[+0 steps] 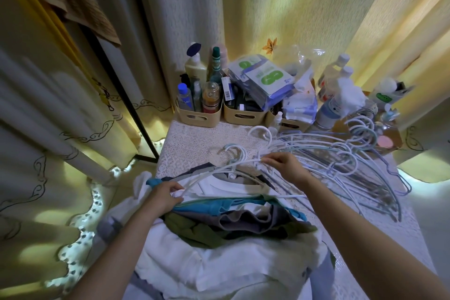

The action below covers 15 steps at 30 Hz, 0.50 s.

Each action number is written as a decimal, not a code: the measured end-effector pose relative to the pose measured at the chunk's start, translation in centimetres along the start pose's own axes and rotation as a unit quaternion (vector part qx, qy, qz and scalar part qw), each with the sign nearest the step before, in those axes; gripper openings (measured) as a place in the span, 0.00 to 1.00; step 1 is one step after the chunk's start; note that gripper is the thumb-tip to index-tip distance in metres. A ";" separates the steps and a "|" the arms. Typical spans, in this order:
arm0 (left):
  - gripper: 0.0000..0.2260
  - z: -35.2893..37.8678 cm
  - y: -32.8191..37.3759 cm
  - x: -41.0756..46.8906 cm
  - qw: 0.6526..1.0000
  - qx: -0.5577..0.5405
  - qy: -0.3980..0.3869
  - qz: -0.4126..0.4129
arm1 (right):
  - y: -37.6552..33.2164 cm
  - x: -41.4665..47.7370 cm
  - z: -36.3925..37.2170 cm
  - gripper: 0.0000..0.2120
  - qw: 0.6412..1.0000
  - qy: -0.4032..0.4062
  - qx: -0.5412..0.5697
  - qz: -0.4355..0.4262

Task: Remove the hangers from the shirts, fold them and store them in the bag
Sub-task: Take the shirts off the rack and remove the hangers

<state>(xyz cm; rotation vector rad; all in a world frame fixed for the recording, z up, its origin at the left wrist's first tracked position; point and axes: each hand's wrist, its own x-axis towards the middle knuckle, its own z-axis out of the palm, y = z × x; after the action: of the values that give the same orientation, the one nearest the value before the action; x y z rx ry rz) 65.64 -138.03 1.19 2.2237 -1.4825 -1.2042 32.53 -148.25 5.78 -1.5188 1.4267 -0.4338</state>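
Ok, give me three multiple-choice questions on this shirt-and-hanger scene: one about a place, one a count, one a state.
1. Where does the heap of empty hangers lie?
A on the table, right of the shirts
B on the floor
C in a drawer

2. How many beige baskets stand at the back of the table?
A one
B three
C six

3. What is the right hand doing?
A resting flat
B lifting a bottle
C pinching a white hanger near its hook

Answers:
1 A, they spread over the table beside the pile.
2 B, three stand in a row.
3 C, its fingertips close on the hanger's neck.
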 end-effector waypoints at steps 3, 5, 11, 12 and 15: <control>0.17 0.0 0.0 0.3 1.000 -0.008 -0.006 -0.023 | -0.8 1.6 0.4 0.09 0.999 -0.010 -0.030 0.037; 0.18 0.2 -0.1 0.4 1.000 -0.013 -0.004 -0.026 | -1.1 2.1 0.6 0.09 0.997 -0.017 -0.046 0.066; 0.10 0.2 -1.0 0.0 0.998 -0.062 0.021 0.006 | -1.1 2.6 1.4 0.09 0.992 -0.034 0.063 0.105; 0.09 0.2 -1.2 -0.1 0.997 -0.072 0.030 0.010 | -1.1 2.4 1.6 0.09 0.992 -0.033 0.069 0.100; 0.04 0.3 -1.4 -0.1 0.996 -0.080 0.046 0.018 | -1.3 1.9 1.2 0.08 0.999 -0.022 0.012 0.037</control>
<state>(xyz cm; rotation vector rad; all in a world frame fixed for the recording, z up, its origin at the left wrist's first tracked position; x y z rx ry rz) 66.40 -137.25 0.25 2.1087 -1.3371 -1.1484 34.65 -149.68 5.63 -1.4422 1.4328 -0.3687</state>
